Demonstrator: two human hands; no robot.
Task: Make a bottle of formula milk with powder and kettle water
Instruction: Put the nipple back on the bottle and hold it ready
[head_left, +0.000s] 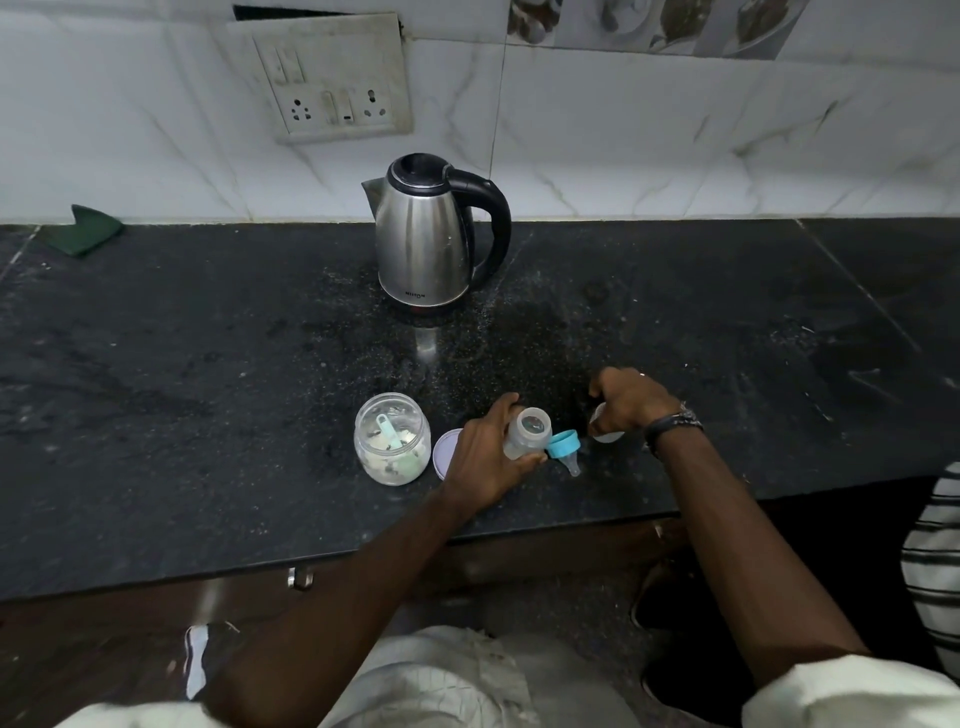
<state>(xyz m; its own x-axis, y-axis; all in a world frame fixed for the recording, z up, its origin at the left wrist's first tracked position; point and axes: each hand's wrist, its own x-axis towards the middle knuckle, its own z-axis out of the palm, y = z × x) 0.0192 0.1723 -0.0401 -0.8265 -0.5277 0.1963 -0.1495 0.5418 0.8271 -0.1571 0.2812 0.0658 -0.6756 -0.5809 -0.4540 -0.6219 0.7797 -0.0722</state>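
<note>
My left hand (485, 457) grips a small clear baby bottle (527, 431) standing open on the black counter. Its blue collar with the teat (565, 448) lies on the counter just right of the bottle. My right hand (631, 400) curls over a small clear cap (605, 426), mostly hidden under the fingers. An open clear jar of formula powder (392, 439) with a pale blue scoop inside stands left of the bottle. The jar's lilac lid (445, 453) lies between them. A steel kettle (434, 234) with a black handle stands at the back, lid closed.
The counter's front edge (363, 548) runs just behind my forearms. A green cloth (83, 228) lies at the back left by the tiled wall. A socket panel (332, 78) hangs above the kettle. A striped fabric (935, 561) shows at the right edge.
</note>
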